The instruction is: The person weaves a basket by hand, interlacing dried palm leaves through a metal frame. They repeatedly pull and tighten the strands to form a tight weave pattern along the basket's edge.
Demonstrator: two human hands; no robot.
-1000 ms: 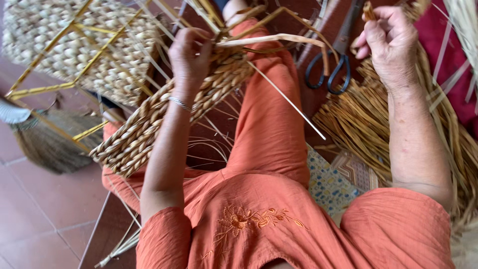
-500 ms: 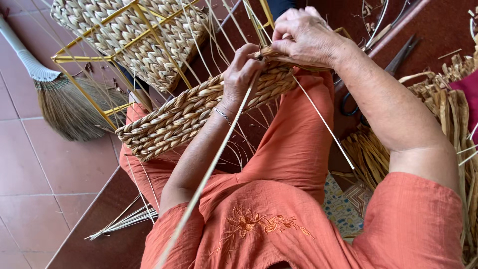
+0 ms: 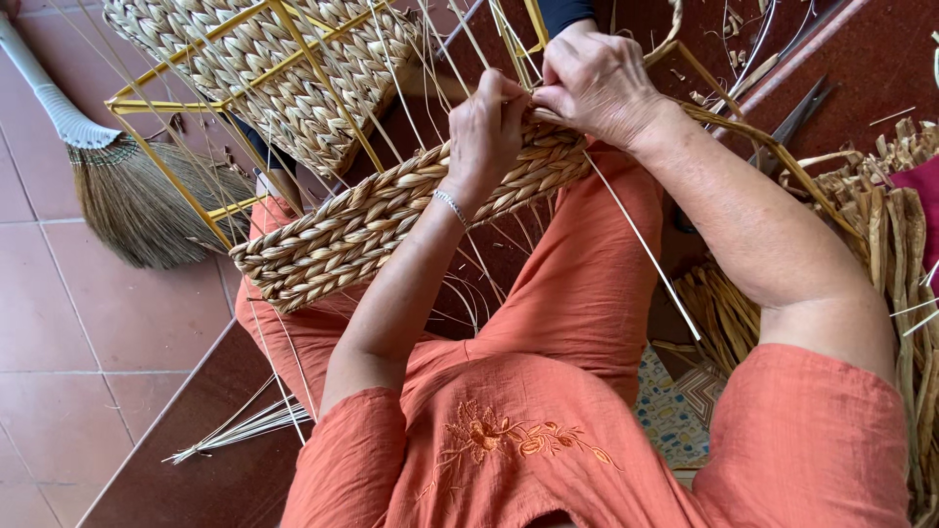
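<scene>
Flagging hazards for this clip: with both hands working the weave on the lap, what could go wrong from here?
The thin stakes stick out loose near the left hand and right hand; one might jab or snap. The woven panel rests only on the lap and might slip. The scissors lie close by the right elbow.

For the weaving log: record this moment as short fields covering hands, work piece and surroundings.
left hand: gripping the top edge of the woven band, fingers curled over it
right hand: pinching fibre at the same edge, touching the left hand
woven band: braided straw on a yellow frame, lying across the lap
finished basket: woven panel on yellow wire frame, beyond the knees
broom: on the tiled floor, left
scissors: on the dark surface, right
loose straw: heaped at the right
</scene>
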